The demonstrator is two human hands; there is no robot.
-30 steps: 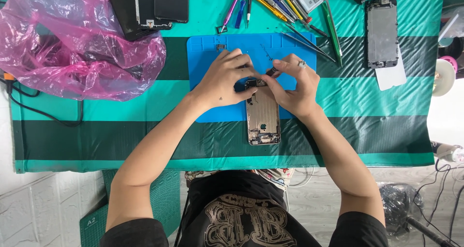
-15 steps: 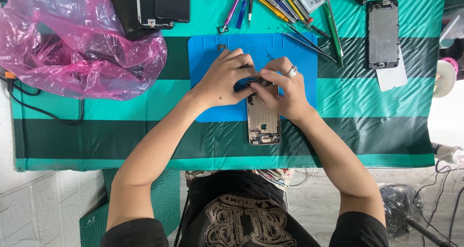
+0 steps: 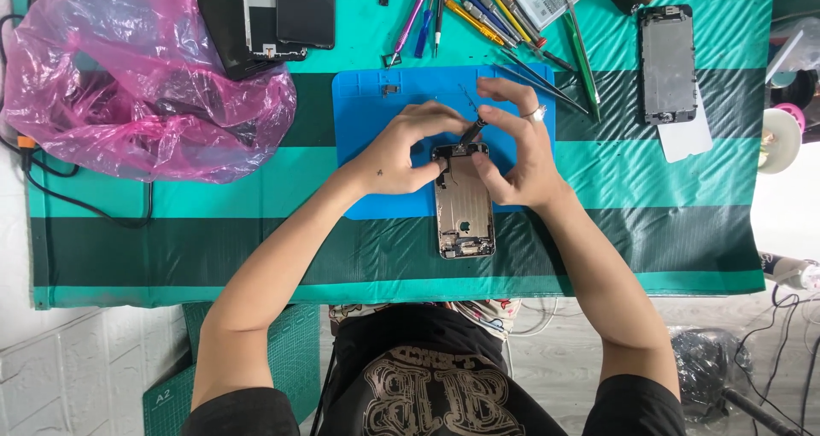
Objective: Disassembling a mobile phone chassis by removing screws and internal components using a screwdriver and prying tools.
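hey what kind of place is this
Probably a phone repair bench: an opened phone housing lies on a blue work mat, with screwdrivers and tweezers and a detached phone screen nearby.

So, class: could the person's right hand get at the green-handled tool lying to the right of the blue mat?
Probably yes. The right hand sits near the green-handled tool, with only thin tools lying flat between them, but its fingers are pinching a small dark tool.

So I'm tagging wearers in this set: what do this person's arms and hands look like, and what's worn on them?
Both arms are bare down to short black sleeves at the shoulders. The right hand wears a silver ring on one finger. The left hand has a small dark mark on its back, near the wrist. No gloves, watch or bracelet show.
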